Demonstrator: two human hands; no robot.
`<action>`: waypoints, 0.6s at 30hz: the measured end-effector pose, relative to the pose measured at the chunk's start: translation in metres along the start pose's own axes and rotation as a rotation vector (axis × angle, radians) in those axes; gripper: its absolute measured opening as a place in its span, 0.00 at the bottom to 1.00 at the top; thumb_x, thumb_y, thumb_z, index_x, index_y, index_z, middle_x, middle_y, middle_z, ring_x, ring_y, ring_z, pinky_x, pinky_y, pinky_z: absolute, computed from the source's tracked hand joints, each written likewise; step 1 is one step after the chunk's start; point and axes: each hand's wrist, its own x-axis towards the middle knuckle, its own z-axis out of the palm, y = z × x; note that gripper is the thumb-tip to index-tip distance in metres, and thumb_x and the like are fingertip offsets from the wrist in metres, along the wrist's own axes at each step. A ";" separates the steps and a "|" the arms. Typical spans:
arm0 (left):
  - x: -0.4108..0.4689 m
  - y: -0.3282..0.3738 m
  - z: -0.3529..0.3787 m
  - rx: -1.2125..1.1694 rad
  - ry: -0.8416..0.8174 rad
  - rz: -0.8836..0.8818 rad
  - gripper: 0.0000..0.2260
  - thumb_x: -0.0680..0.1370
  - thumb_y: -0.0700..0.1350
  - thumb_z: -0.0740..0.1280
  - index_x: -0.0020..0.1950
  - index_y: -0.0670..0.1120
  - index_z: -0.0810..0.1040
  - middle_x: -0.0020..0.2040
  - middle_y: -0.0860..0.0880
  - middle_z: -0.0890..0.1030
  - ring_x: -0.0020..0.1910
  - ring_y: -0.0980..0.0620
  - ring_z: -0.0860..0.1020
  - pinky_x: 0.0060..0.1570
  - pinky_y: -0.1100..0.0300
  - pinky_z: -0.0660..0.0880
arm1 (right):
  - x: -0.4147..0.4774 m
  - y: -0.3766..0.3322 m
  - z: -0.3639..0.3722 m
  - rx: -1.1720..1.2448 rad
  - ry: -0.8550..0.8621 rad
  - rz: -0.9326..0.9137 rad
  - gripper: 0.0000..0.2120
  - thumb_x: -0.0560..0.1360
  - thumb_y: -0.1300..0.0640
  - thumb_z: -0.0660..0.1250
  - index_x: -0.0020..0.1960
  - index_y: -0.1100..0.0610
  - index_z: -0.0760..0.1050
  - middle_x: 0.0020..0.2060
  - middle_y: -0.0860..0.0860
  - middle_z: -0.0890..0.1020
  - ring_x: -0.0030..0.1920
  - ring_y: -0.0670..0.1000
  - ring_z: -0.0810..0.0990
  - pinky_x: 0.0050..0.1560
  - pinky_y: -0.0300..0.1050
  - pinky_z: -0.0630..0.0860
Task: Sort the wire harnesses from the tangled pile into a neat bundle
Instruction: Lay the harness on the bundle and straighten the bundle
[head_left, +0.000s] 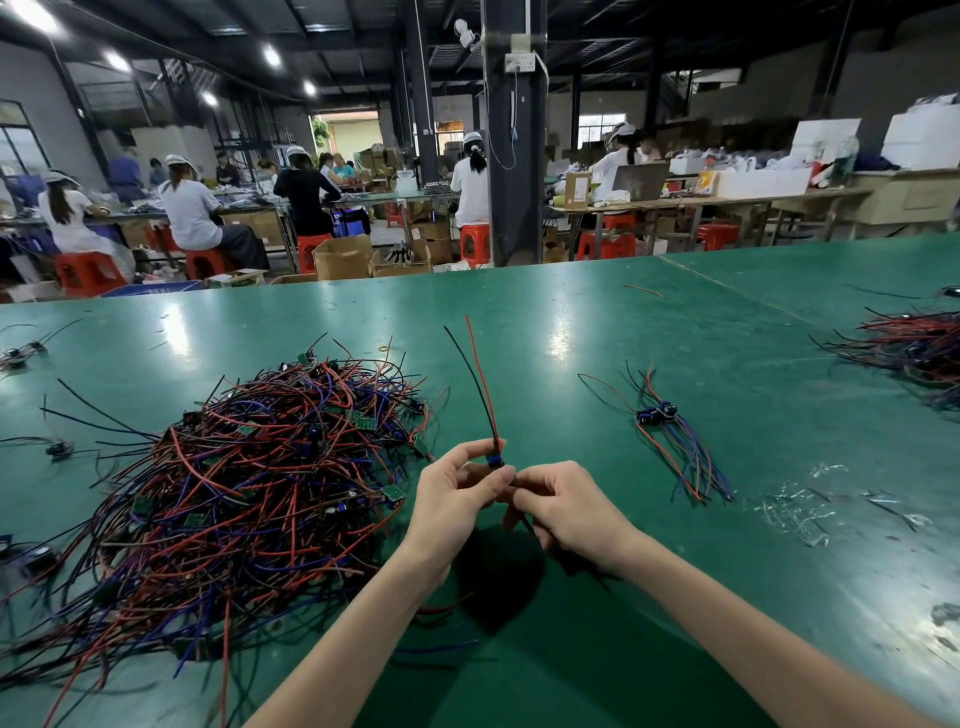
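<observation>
Status: early in the job. The person holds one harness (495, 460) in the air over the near-middle of the tabletop (597, 312). The left hand (454, 491) pinches it at the small blue component, with the red and black leads standing up and away from the fingers. The right hand (569, 512) has its fingers curled onto the lower part of the same harness, and a dark lead trails down below it. Looks like the leads are being straightened before laying it down; that's a judgement. The tangled pile (244, 467) sits toward the near-left of the tabletop, just beside the left forearm, and it is large: red, blue and black wires with green boards mixed in. The sorted bundle (667, 434) lies right of the hands, well apart from the pile. It holds only a few harnesses, components grouped together and leads fanned toward the near edge. So a small fraction is done and the bulk is left. A few loose harnesses (57, 448) lie along the left edge. Another wire heap (914, 348) sits at the right edge; whether it belongs to this job can't be told.
</observation>
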 end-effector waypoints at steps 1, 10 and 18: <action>0.000 0.000 0.000 0.005 0.010 0.010 0.11 0.74 0.33 0.69 0.52 0.45 0.79 0.38 0.44 0.82 0.34 0.55 0.80 0.40 0.67 0.77 | 0.000 0.001 0.000 -0.049 0.010 -0.018 0.09 0.77 0.63 0.63 0.42 0.63 0.80 0.33 0.61 0.83 0.20 0.47 0.70 0.22 0.35 0.66; 0.007 0.005 -0.007 0.006 0.170 0.045 0.09 0.74 0.36 0.70 0.54 0.44 0.79 0.39 0.46 0.80 0.37 0.56 0.76 0.41 0.68 0.76 | 0.004 0.001 0.002 0.078 -0.079 0.024 0.07 0.77 0.59 0.66 0.42 0.57 0.81 0.33 0.52 0.85 0.18 0.44 0.67 0.19 0.34 0.63; 0.003 0.010 -0.004 -0.084 0.096 -0.035 0.11 0.75 0.32 0.67 0.55 0.42 0.76 0.42 0.44 0.81 0.40 0.52 0.80 0.43 0.64 0.79 | 0.003 -0.001 0.004 0.276 -0.055 0.160 0.07 0.76 0.62 0.65 0.40 0.61 0.78 0.33 0.57 0.84 0.15 0.44 0.66 0.15 0.33 0.58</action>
